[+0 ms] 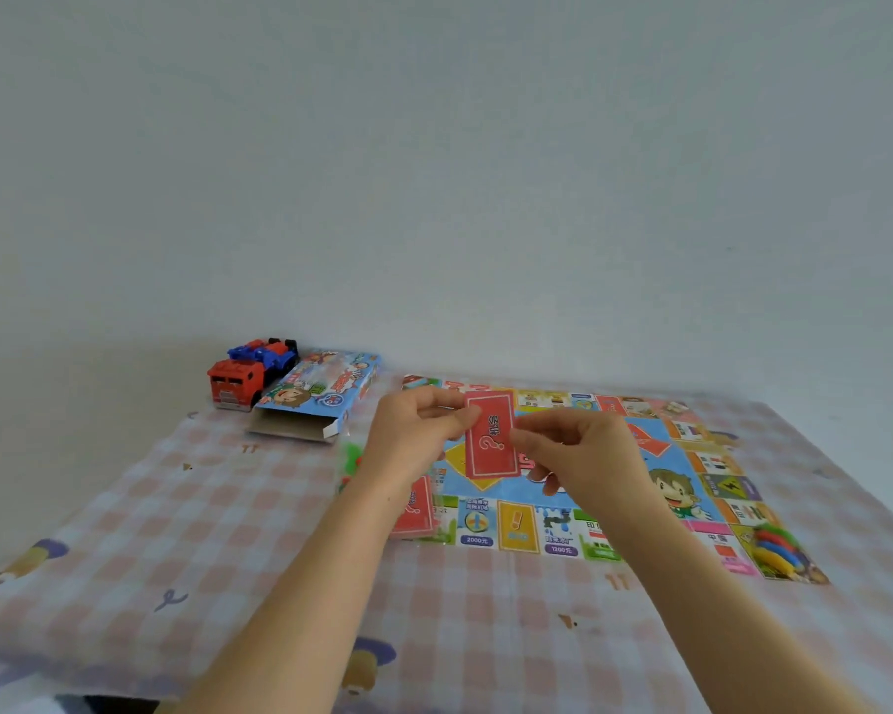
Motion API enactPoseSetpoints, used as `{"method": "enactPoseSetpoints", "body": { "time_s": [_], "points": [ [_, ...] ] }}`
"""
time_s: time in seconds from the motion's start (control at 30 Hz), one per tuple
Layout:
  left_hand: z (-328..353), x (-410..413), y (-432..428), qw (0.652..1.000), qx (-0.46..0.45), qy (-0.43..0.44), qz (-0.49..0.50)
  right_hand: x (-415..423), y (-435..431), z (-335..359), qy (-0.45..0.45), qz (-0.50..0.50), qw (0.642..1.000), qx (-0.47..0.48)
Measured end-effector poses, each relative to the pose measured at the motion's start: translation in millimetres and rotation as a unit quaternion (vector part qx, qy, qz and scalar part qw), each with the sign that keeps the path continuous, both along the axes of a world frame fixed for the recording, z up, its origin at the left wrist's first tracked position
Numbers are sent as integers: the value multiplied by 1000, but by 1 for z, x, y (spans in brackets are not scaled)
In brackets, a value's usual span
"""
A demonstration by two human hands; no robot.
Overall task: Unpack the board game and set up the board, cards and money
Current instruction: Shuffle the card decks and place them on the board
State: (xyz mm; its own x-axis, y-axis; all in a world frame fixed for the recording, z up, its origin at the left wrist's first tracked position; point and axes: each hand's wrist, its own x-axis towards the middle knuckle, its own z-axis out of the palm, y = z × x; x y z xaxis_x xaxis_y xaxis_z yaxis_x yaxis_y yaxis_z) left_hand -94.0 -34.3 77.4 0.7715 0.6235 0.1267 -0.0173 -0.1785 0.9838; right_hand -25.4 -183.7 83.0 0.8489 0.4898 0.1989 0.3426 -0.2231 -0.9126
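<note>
Red with a white question mark, the card (491, 438) is held up over the middle of the board (692, 487). The board lies flat on the checked cloth (228, 533) and has bright little squares all round its edge. There is one board, one open box (320, 391) at the back left, and two red cards: the held one and a second card (416, 507) on the board's near left corner. The left hand (413, 435) pinches the card's left edge and the right hand (583, 456) pinches its right edge, fingers curled.
</note>
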Motion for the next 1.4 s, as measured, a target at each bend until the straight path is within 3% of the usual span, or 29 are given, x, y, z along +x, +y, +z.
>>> {"method": "enactPoseSetpoints", "body": {
  "time_s": [0.2, 0.27, 0.33, 0.47, 0.7, 0.8, 1.03, 1.17, 1.23, 1.4],
  "points": [
    [-3, -5, -3, 998, -17, 38, -54, -2, 8, -5, 43, -5, 999, 18],
    [-5, -9, 6, 997, -70, 25, -19, -5, 14, -8, 26, 13, 1000, 5],
    [-6, -14, 20, 987, -157, 1, 26, -7, 22, -12, -40, 33, 996, -70],
    [-13, -29, 41, 959, -273, -32, 74, -17, 43, -14, -163, 112, 945, -262],
    [-26, -34, 56, 960, -268, -31, 78, -18, 84, -16, -233, 145, 849, -452],
    [-29, -34, 61, 964, -256, -28, 65, -16, 92, -17, -223, 161, 833, -481],
    [-30, -34, 63, 963, -261, -30, 56, -10, 95, -17, -170, 129, 900, -380],
    [-31, -33, 63, 963, -261, -30, 56, -3, 95, -19, -41, 117, 964, -234],
    [-32, -33, 64, 965, -254, -30, 61, -3, 93, -18, 4, 116, 975, -188],
    [-33, -33, 66, 966, -246, -34, 73, 1, 90, -16, -8, 114, 976, -186]
  ]
}}
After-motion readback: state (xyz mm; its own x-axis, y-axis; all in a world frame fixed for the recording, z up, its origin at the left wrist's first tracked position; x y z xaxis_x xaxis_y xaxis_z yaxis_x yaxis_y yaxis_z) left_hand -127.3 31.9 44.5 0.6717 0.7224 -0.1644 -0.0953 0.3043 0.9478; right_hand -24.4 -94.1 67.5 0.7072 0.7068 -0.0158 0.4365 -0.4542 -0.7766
